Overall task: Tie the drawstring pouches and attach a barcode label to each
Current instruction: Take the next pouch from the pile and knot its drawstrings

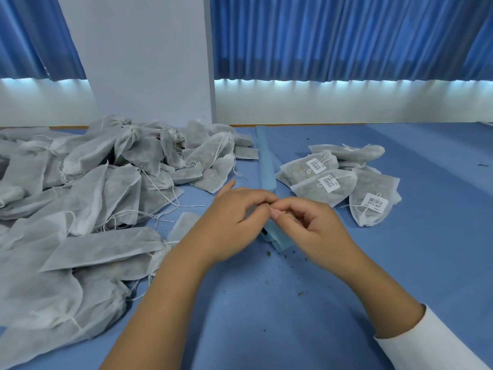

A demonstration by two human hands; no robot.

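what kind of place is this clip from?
Probably a small packing or labelling workstation: a large heap of unlabelled drawstring pouches on a blue-covered table, a smaller batch with barcode labels beside it, and a blue strip between them.

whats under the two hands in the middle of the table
The end of a light blue strip pokes out beneath the left hand and right hand, over the blue table. Whatever the fingertips pinch is covered.

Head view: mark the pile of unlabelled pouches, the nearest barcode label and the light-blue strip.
pile of unlabelled pouches [88,182]: head view, on a pouch amid the heap.
nearest barcode label [374,202]: head view, on the centre of the white label.
light-blue strip [265,161]: head view, on its flat middle stretch.
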